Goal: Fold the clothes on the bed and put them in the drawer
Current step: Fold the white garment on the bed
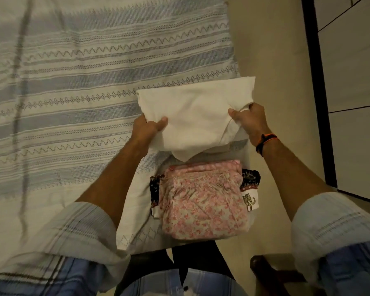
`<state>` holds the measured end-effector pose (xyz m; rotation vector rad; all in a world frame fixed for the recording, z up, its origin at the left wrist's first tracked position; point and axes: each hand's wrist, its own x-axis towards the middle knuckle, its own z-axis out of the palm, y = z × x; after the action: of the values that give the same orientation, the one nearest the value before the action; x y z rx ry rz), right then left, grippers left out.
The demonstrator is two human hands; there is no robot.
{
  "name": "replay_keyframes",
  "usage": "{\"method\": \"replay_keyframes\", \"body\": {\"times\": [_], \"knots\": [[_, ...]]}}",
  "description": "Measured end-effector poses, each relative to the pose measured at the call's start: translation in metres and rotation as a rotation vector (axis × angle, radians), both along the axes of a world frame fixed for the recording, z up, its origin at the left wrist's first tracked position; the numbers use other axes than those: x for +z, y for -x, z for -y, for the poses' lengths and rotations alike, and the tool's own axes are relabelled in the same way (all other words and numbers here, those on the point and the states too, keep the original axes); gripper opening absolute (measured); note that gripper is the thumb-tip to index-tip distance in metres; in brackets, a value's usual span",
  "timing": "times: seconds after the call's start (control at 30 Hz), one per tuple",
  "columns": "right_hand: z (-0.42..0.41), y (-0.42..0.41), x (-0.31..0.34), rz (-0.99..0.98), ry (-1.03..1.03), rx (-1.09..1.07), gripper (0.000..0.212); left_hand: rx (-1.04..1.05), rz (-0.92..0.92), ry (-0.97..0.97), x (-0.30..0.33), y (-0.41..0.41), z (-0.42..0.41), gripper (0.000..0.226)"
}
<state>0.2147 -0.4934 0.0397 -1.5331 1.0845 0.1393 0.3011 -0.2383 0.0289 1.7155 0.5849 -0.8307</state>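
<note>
Pinching folded white cloth (195,116) at both near corners: left hand (146,129), right hand (249,121). Light, floppy; support underneath or it sags.

A folded cloth (198,116) is held between the left hand (146,130) at its left edge and the right hand (249,121) at its right edge, above the right edge of the bed (73,82). Nearer the person, just below the cloth, a stack of folded clothes (203,201) lies on the bed's corner, with another garment (250,189) under it sticking out on both sides. The floor (273,60) runs along the right of the bed.
</note>
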Motion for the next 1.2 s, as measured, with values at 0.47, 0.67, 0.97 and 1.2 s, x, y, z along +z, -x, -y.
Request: {"method": "replay_keyframes", "body": {"times": [0.47,0.67,0.97,1.2], "knots": [[0.034,-0.061,0.04,0.203,-0.03,-0.045,0.034,0.056,0.067,0.157,0.037,-0.063,0.035,0.041],[0.04,-0.062,0.049,0.246,-0.016,-0.088,0.034,0.048,0.128,0.22,0.049,-0.068,0.036,0.036],[0.01,-0.005,-0.022,-0.167,-0.006,0.076,0.04,-0.074,-0.142,-0.049,-0.023,-0.005,-0.001,0.044],[0.021,0.0,-0.039,-0.174,-0.009,0.083,0.044,-0.044,-0.071,-0.124,-0.042,-0.001,-0.003,0.046]]}}
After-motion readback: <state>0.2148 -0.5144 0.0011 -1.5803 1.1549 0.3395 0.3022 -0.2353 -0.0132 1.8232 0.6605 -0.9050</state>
